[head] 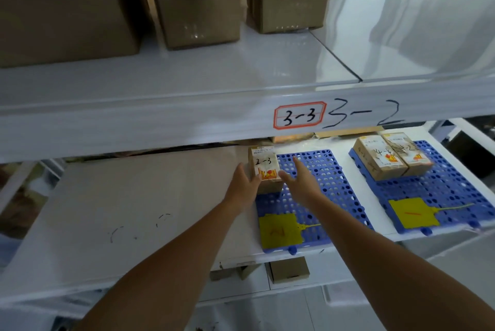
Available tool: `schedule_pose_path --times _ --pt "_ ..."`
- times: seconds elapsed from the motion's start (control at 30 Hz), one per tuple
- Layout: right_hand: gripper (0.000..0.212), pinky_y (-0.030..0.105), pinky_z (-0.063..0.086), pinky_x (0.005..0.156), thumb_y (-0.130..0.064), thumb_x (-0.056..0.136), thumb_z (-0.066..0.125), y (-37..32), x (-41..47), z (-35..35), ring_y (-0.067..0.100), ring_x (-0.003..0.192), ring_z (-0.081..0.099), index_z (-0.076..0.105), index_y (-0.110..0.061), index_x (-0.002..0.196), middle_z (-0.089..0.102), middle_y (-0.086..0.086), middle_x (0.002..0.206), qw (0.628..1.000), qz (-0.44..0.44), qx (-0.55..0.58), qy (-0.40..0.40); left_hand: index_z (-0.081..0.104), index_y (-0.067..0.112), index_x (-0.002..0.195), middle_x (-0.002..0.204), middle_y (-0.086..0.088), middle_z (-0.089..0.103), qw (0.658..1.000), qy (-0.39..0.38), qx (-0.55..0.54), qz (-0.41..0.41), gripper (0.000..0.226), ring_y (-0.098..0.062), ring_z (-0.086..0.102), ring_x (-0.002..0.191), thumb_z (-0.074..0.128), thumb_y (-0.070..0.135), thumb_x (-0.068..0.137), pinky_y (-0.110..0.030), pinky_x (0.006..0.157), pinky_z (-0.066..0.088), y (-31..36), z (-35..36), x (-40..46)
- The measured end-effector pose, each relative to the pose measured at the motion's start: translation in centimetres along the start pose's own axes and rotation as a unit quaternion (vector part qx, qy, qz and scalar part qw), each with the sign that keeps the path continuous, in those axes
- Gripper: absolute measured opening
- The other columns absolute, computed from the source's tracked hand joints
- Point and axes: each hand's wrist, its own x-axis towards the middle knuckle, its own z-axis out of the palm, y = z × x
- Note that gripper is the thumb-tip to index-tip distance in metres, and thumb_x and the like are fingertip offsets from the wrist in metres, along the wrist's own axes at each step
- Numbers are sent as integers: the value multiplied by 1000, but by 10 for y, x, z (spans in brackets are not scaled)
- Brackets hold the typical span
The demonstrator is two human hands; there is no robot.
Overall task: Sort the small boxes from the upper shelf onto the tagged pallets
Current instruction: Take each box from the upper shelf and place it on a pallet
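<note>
My left hand (245, 179) touches the box (265, 169) at its 9 o'clock side; my right hand (301, 178) is spread wide at 3 o'clock, over the blue pallet (329, 186).

I read "3-3" in a red-bordered sticker (299, 115) and handwritten "3-2" on the white shelf beam (160, 121), "2-3" on the small tan carton (263, 167), "4-4" on another tan carton (379, 160).
</note>
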Motion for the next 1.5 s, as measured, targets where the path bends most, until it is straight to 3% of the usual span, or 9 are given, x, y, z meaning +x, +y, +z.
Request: schedule_pose_path --times 0.13,0.27,0.4,0.57,0.67,0.77,0.97,1.17,1.5 --pt "77 49 37 117 -54 100 54 -18 -18 -37 31 150 34 27 -17 162 29 9 167 991 -79 -110 0 41 11 150 153 -10 46 981 -37 165 93 66 -30 45 141 54 49 98 -40 107 40 6 -45 -10" --pt "76 43 31 120 -59 99 52 -46 -42 -68 29 151 30 30 -20 161 32 9 165 957 -162 -237 31 21 18 164 169 -4 26 971 -25 216 97 82 -26 31 152 51 60 99 -39 118 30 13 -86 -29" --pt "79 39 20 124 -64 99 45 -72 -67 -81 29 153 24 28 -18 161 31 11 166 930 -212 -298 35 14 26 164 167 -1 28 963 -12 241 121 91 -28 48 141 48 72 92 -38 106 44 27 -120 -57" --pt "101 45 28 122 -83 79 19 -85 -92 -88 28 149 33 32 -23 159 37 8 163 920 -244 -305 39 16 32 163 171 6 18 956 47 251 144 88 -23 27 154 47 74 92 -41 118 34 44 -148 -103" --pt "94 43 33 118 -79 78 23 -90 -127 -92 27 143 40 38 -28 155 44 4 159 917 -268 -292 35 29 31 160 165 6 34 956 76 240 153 80 -21 38 147 48 71 94 -37 114 38 53 -149 -140" --pt "91 39 38 113 -77 76 23 -86 -157 -92 29 137 45 39 -31 153 51 4 151 917 -283 -278 36 29 32 160 166 7 29 952 94 244 162 75 -20 34 149 49 66 97 -34 114 34 56 -145 -182" --pt "90 36 26 123 -77 83 31 -94 -211 -73 24 153 25 25 -33 161 27 -2 168 918 -290 -270 -2 21 31 163 171 5 18 952 116 247 139 78 -21 27 153 47 66 99 -36 118 31 37 -159 -262" --pt "76 36 24 121 -66 99 41 -137 -267 -47 26 152 24 24 -26 162 32 2 165 896 -330 -298 -5 28 34 160 168 9 27 947 177 239 122 75 -18 32 151 47 68 96 -39 120 32 13 -205 -320" --pt "76 39 31 119 -68 98 38 -240 -332 8 25 149 31 24 -28 162 35 0 164 869 -409 -280 -14 56 27 140 134 15 59 920 275 254 116 53 -12 57 125 52 61 98 -21 94 40 -1 -314 -404"
